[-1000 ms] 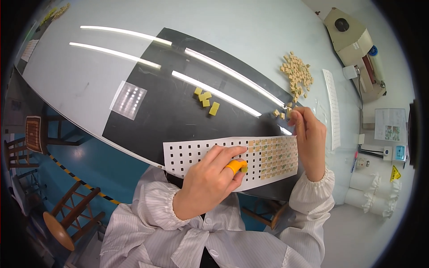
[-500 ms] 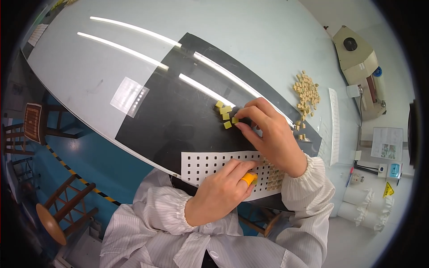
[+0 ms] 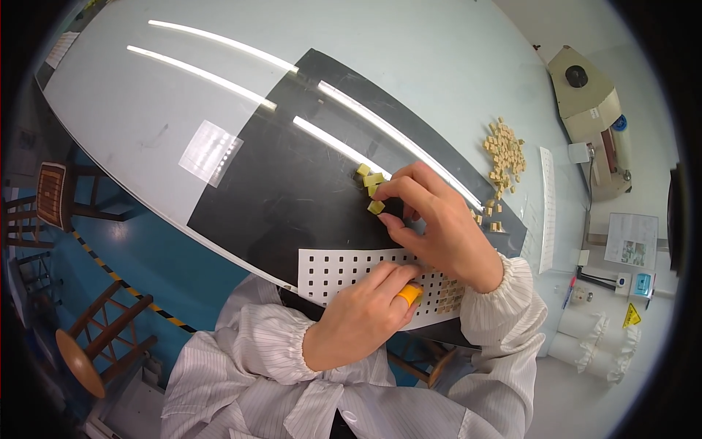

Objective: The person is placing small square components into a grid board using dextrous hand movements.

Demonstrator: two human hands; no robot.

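Note:
My right hand [image 3: 440, 223] reaches over the black mat. Its index finger and thumb are apart beside a small group of yellow-green cubes [image 3: 374, 178], the index fingertip touching or nearly touching one. No cube shows between them. My left hand [image 3: 362, 316] lies on a white perforated plate [image 3: 333, 272] with rows of square holes, fingers curled together. An orange band [image 3: 408, 294] sits round one of its fingers; whatever the fingertips hold is hidden. Small pale blocks [image 3: 450, 298] fill several holes at the plate's right end, partly behind my right wrist.
A heap of tan blocks [image 3: 504, 157] lies to the right, with some strays near the black mat's [image 3: 285, 168] edge. A clear sheet [image 3: 210, 152] lies left. A long white strip [image 3: 546, 212] and a beige machine [image 3: 585, 91] stand at the right. Stools [image 3: 80, 362] are on the floor.
My right index finger and thumb have spread apart. The cube that was near the fingertips no longer shows there. My left hand stays put on the plate.

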